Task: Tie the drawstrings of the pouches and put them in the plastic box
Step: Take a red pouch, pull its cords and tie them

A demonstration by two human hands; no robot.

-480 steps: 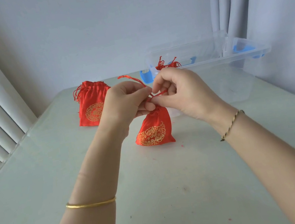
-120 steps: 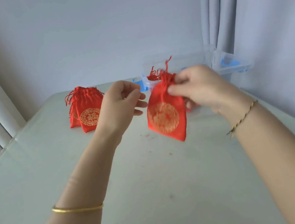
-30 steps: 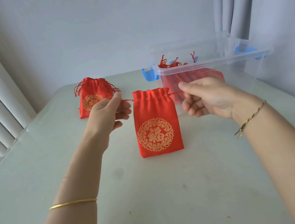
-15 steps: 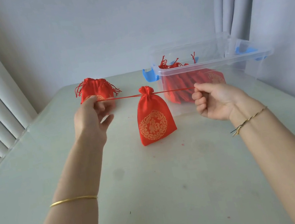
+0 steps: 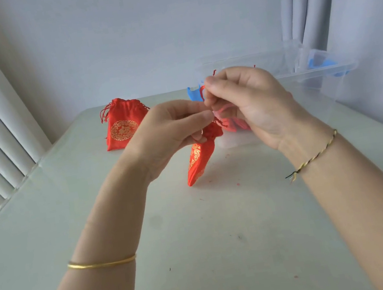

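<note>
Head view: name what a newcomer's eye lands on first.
Dead centre, above the table, the left hand grips a gold-printed red pouch by its neck while the right hand pinches its drawstring. Behind at left a second pouch stands on the table. At back right a clear box holds more pouches.

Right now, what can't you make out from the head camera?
Head view, all three:
- Knot state: the drawstring vanishes between the fingers of the left hand and right hand above the held pouch.
- Count of pouches in the plastic box: the right hand covers most of them.
- Anything behind the far pouch: it blocks the view.
</note>
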